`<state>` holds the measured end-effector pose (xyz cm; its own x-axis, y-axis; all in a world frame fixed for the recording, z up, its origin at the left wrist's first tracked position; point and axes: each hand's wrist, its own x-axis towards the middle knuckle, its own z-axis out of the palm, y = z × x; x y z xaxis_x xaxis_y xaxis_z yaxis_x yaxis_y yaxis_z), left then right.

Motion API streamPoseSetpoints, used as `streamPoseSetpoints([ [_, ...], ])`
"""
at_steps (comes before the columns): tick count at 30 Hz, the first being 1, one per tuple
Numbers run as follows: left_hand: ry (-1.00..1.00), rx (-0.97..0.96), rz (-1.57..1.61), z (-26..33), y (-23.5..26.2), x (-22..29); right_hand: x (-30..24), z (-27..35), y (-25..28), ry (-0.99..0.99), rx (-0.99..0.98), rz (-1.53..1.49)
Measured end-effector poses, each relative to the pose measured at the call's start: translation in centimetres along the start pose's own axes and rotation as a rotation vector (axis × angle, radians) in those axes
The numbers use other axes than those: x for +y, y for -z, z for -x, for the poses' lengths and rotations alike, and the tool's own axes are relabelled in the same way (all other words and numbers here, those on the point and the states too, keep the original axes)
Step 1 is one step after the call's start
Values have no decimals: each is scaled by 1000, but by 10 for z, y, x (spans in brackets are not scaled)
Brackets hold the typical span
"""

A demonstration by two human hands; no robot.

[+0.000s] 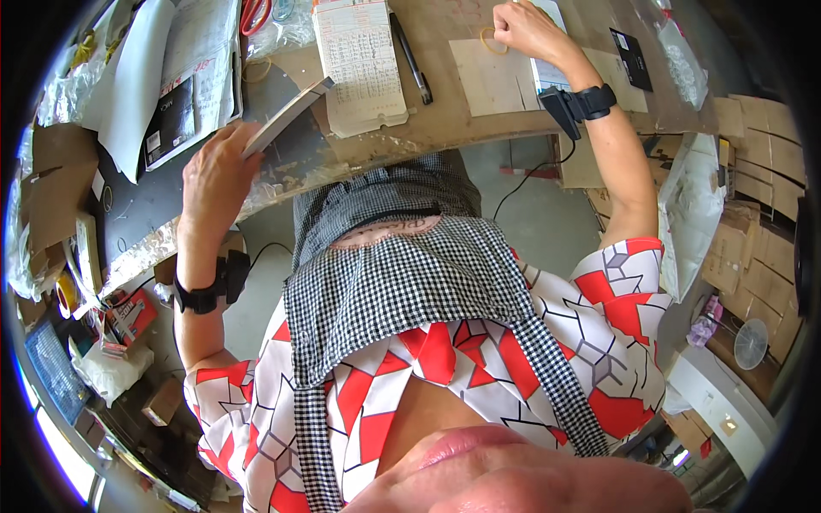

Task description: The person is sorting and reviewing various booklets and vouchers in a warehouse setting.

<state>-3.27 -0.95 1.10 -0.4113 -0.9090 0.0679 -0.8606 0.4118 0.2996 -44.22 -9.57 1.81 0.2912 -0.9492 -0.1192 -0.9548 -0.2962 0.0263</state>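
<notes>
My left hand [218,175] is closed round one end of a thin, flat, pale stack [289,116], seen nearly edge-on and tilted above the table's near edge. My right hand [532,32] is curled in a fist at the far side. A tan rubber band [484,39] loops out beside its fingers; whether they pinch it is hidden. Under the right wrist lies a white and blue pad [547,75], partly covered by the arm. A brown cardboard sheet [492,81] lies beneath. Between my hands are a handwritten paper pad [359,64] and a black pen [411,58].
Another rubber band [256,70], red-handled scissors [253,15] and clear plastic bags sit at the back left. Papers and a black card [171,124] lie farther left. Another black card [631,58] is at the right. Cables hang from both wrist straps. Cardboard boxes [742,256] stand right.
</notes>
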Motion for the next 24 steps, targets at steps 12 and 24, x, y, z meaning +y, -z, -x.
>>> streamPoseSetpoints([
  [12, 65, 291, 920, -6, 3, -9, -61, 25, 34, 9, 121, -1502],
  [24, -56, 194, 1251, 4, -3, 7, -150, 13, 71, 424, 58, -1427],
])
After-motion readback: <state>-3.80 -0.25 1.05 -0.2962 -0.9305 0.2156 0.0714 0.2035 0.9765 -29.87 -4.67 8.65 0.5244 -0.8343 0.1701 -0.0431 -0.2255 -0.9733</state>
